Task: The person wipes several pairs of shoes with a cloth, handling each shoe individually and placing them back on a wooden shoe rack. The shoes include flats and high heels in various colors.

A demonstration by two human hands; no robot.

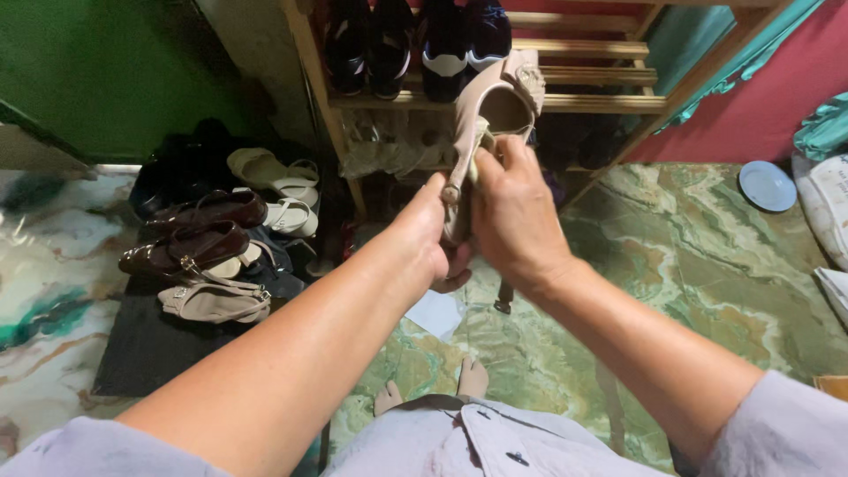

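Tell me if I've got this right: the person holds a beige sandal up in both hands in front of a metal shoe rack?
Not quite. The shoe rack is wooden, not metal, as the head view shows. The rest holds: the left hand and right hand hold a beige sandal up in front of it.

- A wooden shoe rack (pixel 609 102) is seen ahead, with dark sneakers (pixel 415 40) on its upper shelf.
- Brown shoes (pixel 190 243) and pale sandals (pixel 278 181) are piled on a black mat (pixel 141 349) at left.
- A blue plate (pixel 767 185) is seen on the green marble floor (pixel 698 265).
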